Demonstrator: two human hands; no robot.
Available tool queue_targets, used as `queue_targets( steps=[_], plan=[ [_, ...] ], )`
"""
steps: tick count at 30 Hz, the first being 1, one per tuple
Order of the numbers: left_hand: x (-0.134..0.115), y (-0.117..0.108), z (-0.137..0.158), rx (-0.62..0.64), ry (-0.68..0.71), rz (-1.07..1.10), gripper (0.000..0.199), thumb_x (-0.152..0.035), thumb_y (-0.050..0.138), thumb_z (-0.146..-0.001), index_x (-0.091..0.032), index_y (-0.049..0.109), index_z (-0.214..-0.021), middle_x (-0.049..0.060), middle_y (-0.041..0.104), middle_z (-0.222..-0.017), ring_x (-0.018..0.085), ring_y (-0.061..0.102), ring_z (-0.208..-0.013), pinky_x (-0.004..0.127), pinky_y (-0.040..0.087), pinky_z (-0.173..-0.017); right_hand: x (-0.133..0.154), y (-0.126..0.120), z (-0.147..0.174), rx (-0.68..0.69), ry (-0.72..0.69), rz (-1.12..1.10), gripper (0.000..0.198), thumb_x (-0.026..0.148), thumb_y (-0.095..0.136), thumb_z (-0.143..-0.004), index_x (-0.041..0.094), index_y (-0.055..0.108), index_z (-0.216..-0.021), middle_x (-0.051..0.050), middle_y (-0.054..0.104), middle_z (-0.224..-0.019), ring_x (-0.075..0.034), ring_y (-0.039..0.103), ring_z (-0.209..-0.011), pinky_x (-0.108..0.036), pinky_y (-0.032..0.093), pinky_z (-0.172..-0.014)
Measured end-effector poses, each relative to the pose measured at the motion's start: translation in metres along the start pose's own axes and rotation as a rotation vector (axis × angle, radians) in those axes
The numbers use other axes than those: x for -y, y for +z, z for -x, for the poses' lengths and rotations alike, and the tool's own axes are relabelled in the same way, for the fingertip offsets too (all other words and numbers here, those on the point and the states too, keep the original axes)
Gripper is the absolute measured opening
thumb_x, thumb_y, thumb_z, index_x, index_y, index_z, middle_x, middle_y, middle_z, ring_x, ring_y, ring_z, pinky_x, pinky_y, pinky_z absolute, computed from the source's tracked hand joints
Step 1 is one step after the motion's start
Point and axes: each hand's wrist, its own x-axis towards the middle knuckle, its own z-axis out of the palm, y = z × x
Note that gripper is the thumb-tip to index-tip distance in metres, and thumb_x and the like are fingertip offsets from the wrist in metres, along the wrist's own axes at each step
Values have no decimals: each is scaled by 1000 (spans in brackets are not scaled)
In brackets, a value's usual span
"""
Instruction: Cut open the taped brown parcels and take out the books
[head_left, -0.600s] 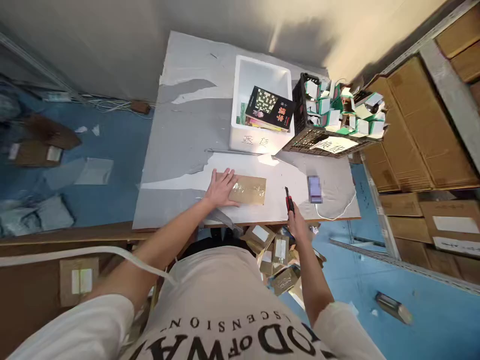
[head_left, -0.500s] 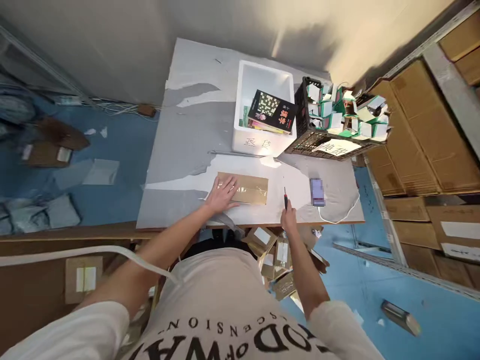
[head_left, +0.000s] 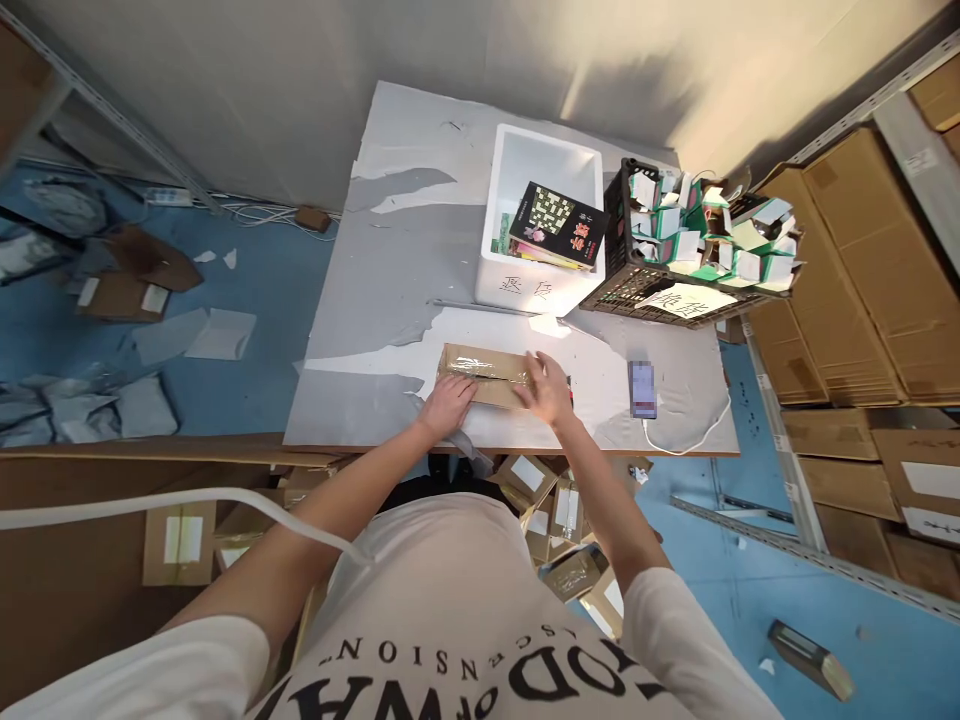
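A small brown cardboard box (head_left: 491,362) with clear tape lies on the table near its front edge. A dark slit runs along its top seam. My left hand (head_left: 448,404) grips the box's near left corner, fingers curled over the edge. At the right end, my right hand (head_left: 550,388) holds the box, with fingertips on its top and side. Just beyond that hand, a bit of the red-and-black cutting tool (head_left: 571,388) shows on the table; the rest of it is hidden.
A white foam box (head_left: 525,285) with books (head_left: 559,225) stands behind, beside a black crate (head_left: 667,300) full of small green-and-white boxes. To the right lies a phone (head_left: 643,388) on a white cable. Parcels (head_left: 566,505) lie below the table's front edge.
My right hand has let go of the cutting tool and moved left onto the box. My left hand has shifted from the box's top to its near edge. The seam now shows a slit.
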Motion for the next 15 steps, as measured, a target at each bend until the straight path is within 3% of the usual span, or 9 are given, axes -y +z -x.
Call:
queue_targets(
  steps=[3, 8, 12, 15],
  plan=[
    [2, 3, -1, 3, -1, 20, 39, -21, 42, -90, -11, 59, -124, 17, 60, -124, 29, 51, -121, 49, 39, -104, 20, -10, -25, 161, -223, 123, 55, 41, 39, -93, 18, 34, -143, -19, 44, -137, -33, 40, -121, -47, 31, -100],
    [6, 9, 0, -32, 12, 33, 40, -18, 37, -91, -11, 58, -125, 17, 61, -124, 28, 49, -125, 50, 38, -105, 28, -13, -40, 252, -301, 284, 52, 18, 28, -93, 12, 29, -145, -26, 49, -130, -34, 50, -110, -48, 36, -90],
    [6, 14, 6, -56, 27, 50, 42, -11, 37, -88, -12, 56, -126, 17, 59, -126, 27, 46, -127, 50, 36, -106, 12, -27, -77, 383, -195, 220, 46, 20, 30, -93, 17, 38, -138, -17, 63, -107, -27, 60, -87, -37, 43, -75],
    [2, 12, 11, -82, 9, 43, 45, -8, 37, -87, -13, 53, -129, 17, 56, -129, 27, 43, -129, 50, 36, -106, 3, -33, -107, 366, -28, 158, 38, 35, 27, -97, 21, 54, -120, -11, 65, -100, -26, 60, -88, -36, 43, -77]
  ],
)
